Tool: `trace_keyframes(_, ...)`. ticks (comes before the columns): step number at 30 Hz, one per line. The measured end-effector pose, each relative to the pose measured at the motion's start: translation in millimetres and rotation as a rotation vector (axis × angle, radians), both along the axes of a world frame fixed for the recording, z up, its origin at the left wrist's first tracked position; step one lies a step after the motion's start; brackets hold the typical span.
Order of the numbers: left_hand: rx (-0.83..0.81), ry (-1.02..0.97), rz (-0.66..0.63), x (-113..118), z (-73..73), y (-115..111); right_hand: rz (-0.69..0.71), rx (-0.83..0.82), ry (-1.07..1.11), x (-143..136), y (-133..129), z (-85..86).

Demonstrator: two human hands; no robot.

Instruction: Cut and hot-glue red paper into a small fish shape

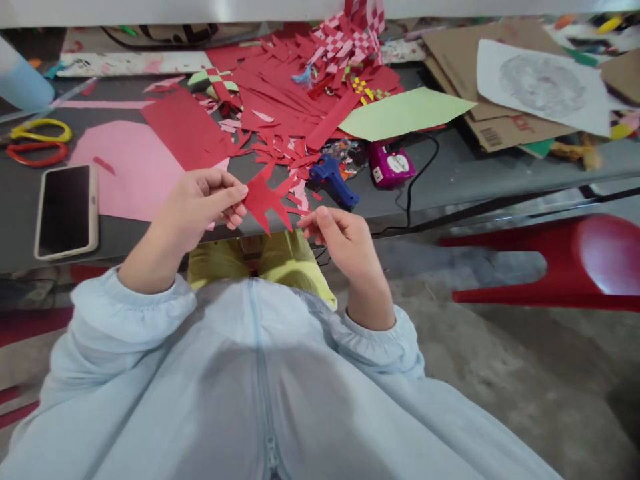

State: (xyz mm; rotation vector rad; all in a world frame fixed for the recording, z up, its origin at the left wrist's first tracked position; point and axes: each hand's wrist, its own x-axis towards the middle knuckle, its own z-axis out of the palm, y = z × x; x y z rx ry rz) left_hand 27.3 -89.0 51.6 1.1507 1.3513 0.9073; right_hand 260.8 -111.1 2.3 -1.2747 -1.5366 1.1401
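Note:
A red paper cutout (265, 195) with several pointed prongs is pinched at its left end between the thumb and fingers of my left hand (205, 200). It is held up just over the table's front edge. My right hand (333, 233) is to the right of the cutout, thumb and fingertips pressed together. A thin red sliver shows by those fingertips, but I cannot tell whether it is in the pinch. Just beyond my right hand lies a blue glue gun (334, 180). Loose red paper scraps (285, 150) lie behind the cutout.
On the left are a phone (67, 212), scissors (40, 143) and a pink paper sheet (133, 173). Red paper (275, 87) is heaped at the back. A pale green sheet (405, 113), a purple box (391, 165) and cardboard (505, 130) lie right. A red stool (560, 260) stands beside me.

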Motion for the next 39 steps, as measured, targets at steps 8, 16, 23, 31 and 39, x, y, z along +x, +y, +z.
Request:
trace_keyframes(8, 0.034, -0.278, 0.149, 25, -42.3, -45, 0.134, -0.074, 0.087, -9, -12, 7.6)
trace_keyframes(16, 0.011, -0.418, 0.273, 34, -62.0, -63, 0.127, -0.16, 0.034, -10, -10, -0.4)
trace_keyframes(23, -0.068, -0.346, 0.146, 26, -71.1, -73, 0.162, -0.209, 0.062, -10, -9, -6.5)
trace_keyframes(31, -0.009, -0.243, 0.082, 25, -77.7, -76, 0.207, -0.23, -0.014, -3, -11, 0.6)
trace_keyframes(39, 0.063, -0.243, 0.123, 29, -79.1, -79, 0.214, -0.217, -0.029, -5, -22, 4.7)
